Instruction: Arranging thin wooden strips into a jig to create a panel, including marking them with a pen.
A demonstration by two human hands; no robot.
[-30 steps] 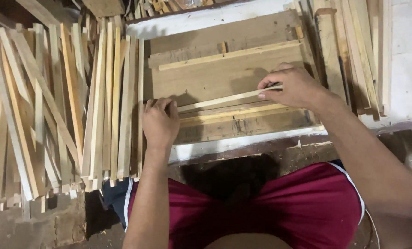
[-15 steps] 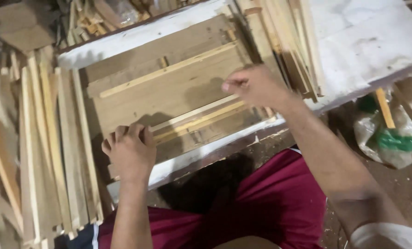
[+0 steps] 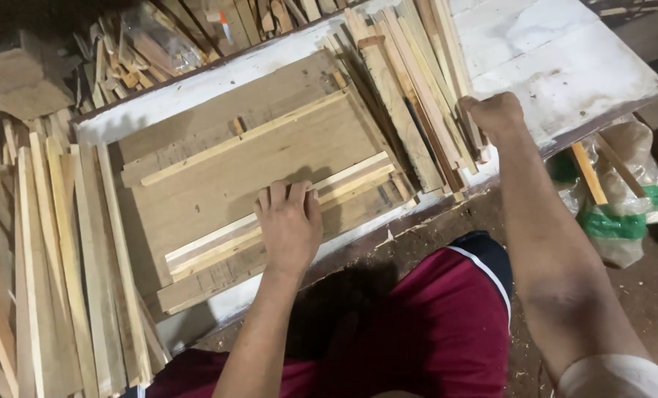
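White workbench: bears all below. Wooden jig board: centre of bench, a thin cross strip on its upper part. Stack of loose slats: left of jig board. Bundle of slats: right of jig board; right hand fisted around its outer pieces. Pale slat: along jig board's lower part; left hand flat on it, fingers extended.
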